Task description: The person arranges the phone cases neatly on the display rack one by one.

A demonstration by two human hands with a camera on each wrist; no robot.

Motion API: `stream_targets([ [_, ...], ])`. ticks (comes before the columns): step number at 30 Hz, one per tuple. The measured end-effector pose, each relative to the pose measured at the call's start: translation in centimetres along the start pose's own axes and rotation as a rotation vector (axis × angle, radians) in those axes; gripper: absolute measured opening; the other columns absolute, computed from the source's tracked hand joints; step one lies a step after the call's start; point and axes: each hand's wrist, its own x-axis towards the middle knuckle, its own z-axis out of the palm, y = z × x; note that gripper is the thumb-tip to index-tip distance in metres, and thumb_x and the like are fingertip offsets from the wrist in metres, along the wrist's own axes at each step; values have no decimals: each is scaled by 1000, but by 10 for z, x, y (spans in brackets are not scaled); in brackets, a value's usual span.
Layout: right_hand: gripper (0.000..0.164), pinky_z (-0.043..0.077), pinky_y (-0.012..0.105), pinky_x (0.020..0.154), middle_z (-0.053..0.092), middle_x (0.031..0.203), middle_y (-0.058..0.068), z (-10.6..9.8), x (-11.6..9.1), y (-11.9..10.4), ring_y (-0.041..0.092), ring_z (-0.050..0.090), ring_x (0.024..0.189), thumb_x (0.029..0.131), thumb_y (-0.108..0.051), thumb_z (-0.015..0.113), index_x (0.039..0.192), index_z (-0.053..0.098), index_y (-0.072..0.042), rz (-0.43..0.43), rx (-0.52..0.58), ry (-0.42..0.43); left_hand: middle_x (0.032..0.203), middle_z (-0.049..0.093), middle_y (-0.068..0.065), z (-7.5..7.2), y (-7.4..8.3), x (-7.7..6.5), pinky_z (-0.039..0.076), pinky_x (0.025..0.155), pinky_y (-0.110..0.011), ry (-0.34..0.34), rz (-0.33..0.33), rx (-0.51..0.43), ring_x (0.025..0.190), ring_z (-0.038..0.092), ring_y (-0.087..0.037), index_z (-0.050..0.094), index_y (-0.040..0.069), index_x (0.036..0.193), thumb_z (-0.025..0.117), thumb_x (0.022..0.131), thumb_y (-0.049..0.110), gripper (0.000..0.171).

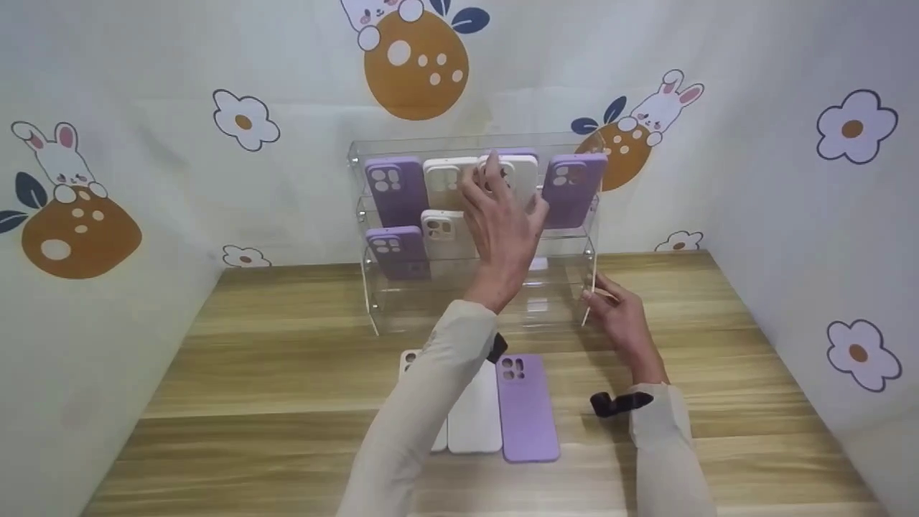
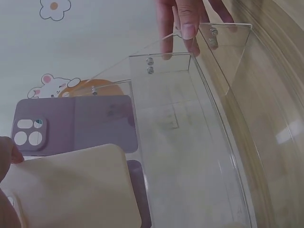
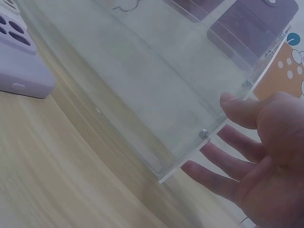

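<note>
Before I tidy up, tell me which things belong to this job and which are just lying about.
Seem part of the job:
clear stand, gripped by the right hand
white phone case, held by the left hand
phone cases on the stand
phone cases lying in front

Other, though nothing looks stray:
table
patterned backdrop
black wrist devices, worn

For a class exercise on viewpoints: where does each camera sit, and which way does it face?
Head: worn on the head, facing forward and down at the clear acrylic rack; left hand, right hand and pale fabric sleeves show.
Left wrist: worn there, facing the flat cream phone case and rack; fingers of both hands show.
Right wrist: worn there, facing the rack's side; only the right hand shows.
Shared: both wrist views show the right hand at the rack.
</note>
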Motion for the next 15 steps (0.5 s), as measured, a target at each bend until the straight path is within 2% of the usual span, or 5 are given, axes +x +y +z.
stream_targets([
  [8,53,63,31,82,52,142,26,1,1,0,7,70,100,96,-5,63,146,48,-4,1,4,7,138,37,-20,9,-1,-11,55,98,-35,-31,26,44,121,50,-28,35,10,147,77,84,39,81],
  [15,54,63,37,82,52,141,26,-1,2,1,9,69,101,97,-4,62,148,46,-4,2,5,-2,141,36,-20,13,-3,-11,52,104,-35,-48,7,34,125,50,-28,34,10,149,76,86,37,81],
])
